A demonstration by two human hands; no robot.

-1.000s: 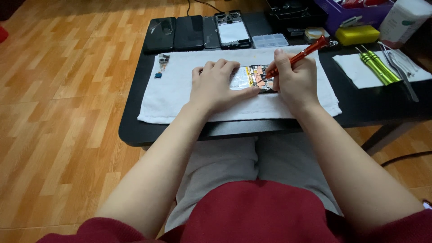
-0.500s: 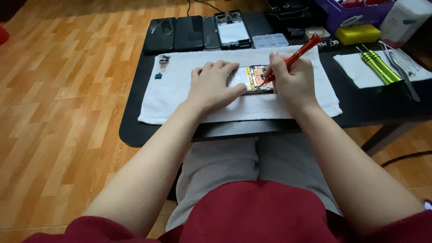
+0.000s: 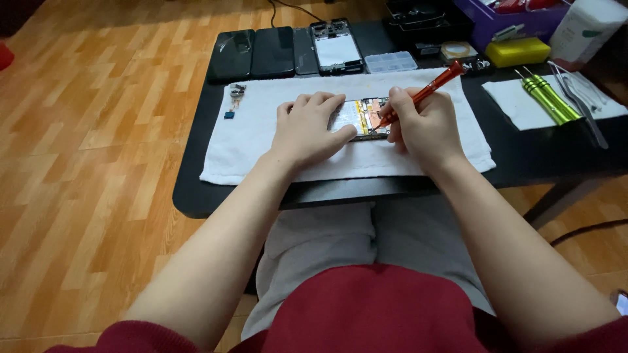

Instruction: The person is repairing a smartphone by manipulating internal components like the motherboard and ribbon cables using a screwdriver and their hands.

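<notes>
Since a second ago the right hand (image 3: 424,127), gripping the orange screwdriver (image 3: 420,95), barely shifts its tip on the opened phone (image 3: 363,119), while the left hand (image 3: 307,127) stays pressed flat on it.

A low black table (image 3: 196,196) with rounded corners stands on a warm orange-brown wooden parquet floor (image 3: 85,163), which spreads out to the table's left and beyond its far edge. Soft, even light falls over the boards. Right of the table, a dark cable (image 3: 589,230) lies on the floor.
</notes>
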